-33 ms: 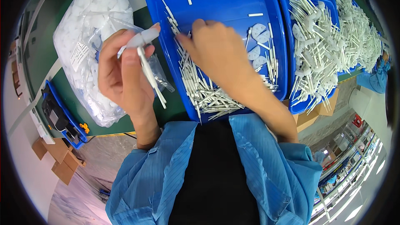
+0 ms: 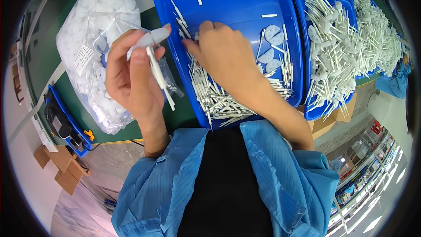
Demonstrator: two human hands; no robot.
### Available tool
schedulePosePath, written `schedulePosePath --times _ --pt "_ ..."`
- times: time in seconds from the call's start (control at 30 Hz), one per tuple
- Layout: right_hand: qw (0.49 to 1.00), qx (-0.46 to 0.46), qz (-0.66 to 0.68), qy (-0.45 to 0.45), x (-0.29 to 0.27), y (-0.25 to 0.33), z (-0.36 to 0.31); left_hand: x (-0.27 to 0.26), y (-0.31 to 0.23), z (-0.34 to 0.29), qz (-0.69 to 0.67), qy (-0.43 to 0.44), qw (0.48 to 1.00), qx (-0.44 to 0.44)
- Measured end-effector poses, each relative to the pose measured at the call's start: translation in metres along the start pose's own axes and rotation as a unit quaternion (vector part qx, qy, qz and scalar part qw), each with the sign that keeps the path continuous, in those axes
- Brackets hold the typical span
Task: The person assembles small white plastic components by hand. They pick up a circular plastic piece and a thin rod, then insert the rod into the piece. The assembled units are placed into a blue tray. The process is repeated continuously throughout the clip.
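Between the thumb and fingers of my left hand (image 2: 131,68) is a whitish translucent plastic piece (image 2: 151,38), with white rods (image 2: 161,79) hanging from it toward me. This hand is raised beside the left wall of a large blue tray (image 2: 245,8). My right hand (image 2: 226,52) reaches over the tray's left side, its fingers curled down and its thumb near the left wall. What its fingertips grip, if anything, is hidden. Below it lies a heap of loose white rods (image 2: 219,103). Several flat rounded translucent pieces (image 2: 272,35) rest on the tray's right side.
A clear bag of white plastic pieces (image 2: 98,22) stands on the green table (image 2: 180,112) to the left. At the right, a blue tray (image 2: 299,0) is heaped with rod-and-plastic assemblies (image 2: 329,52), and more piles lie beyond. A small blue bin (image 2: 66,125) sits at the far left.
My left hand and its plastic piece have shifted slightly right and tilted a little. My right hand has moved slightly, its thumb a little farther left along the tray wall.
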State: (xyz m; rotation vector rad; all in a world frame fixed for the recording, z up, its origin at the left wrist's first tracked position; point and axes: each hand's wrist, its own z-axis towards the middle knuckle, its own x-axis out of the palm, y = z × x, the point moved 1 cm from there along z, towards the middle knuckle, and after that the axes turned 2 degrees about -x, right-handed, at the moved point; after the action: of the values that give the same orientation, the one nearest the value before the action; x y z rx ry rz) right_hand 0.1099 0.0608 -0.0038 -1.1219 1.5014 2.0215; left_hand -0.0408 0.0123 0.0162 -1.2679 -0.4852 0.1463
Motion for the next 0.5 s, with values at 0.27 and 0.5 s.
schedulePosePath --times 0.27,0.5 --pt "0.988 0.009 0.120 0.100 -0.038 -0.021 -0.004 0.004 -0.002 -0.004 0.005 0.007 0.995 -0.096" --pt "0.960 0.028 0.279 0.008 -0.056 0.007 -0.033 0.015 0.005 -0.008 -0.023 0.043 0.992 -0.113"
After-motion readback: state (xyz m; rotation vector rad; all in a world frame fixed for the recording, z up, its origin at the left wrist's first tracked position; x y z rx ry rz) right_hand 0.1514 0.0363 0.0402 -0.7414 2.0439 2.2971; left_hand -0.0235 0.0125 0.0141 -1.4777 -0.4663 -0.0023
